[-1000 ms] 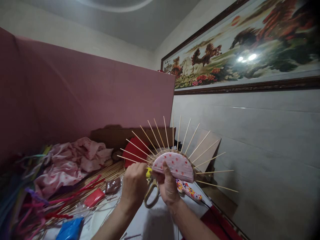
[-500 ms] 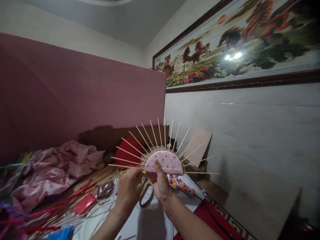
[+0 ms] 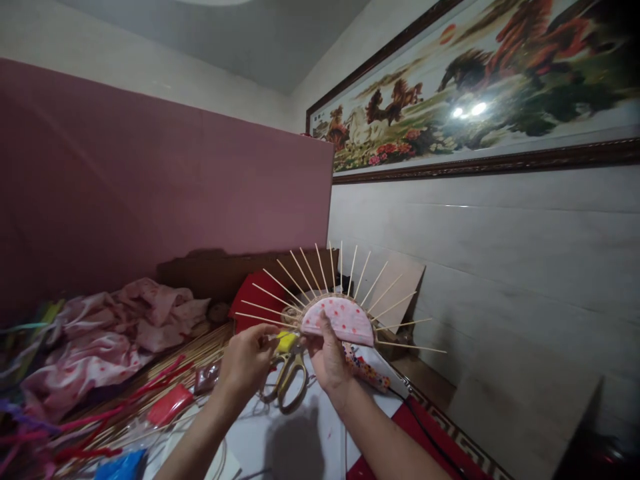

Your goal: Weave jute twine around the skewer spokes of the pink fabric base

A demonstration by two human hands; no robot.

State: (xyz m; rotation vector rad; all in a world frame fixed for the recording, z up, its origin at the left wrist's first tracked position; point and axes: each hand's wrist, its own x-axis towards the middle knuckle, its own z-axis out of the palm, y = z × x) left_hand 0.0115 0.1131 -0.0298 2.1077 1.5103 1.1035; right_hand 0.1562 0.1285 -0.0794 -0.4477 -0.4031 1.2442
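Note:
My right hand point(image 3: 331, 363) grips a half-round pad point(image 3: 343, 319) covered in pink cloth with red dots, thumb on its face and fingers behind. Thin wooden sticks point(image 3: 320, 267) fan out from its curved edge, where a brown strand is woven between them. At the pad's left end, my left hand point(image 3: 246, 360) is closed in a pinch on a thin strand point(image 3: 281, 335), only faintly visible. Below and between the hands, scissors point(image 3: 293, 383) with gold-coloured handles lie on the white surface. A yellow packet point(image 3: 287, 342) is behind them.
Crumpled pink dotted cloth point(image 3: 110, 333) lies at left, beside a spread of long thin sticks point(image 3: 170, 363). Red point(image 3: 171, 405) and blue point(image 3: 121, 465) packets sit nearer. A flower-patterned tool point(image 3: 367, 370) with a black cord is at right. A pink panel point(image 3: 165, 173) stands behind.
My left hand has drawn away to the left from the pad's edge. The pad has shifted slightly right and tilted, and more of the scissors and yellow packet shows.

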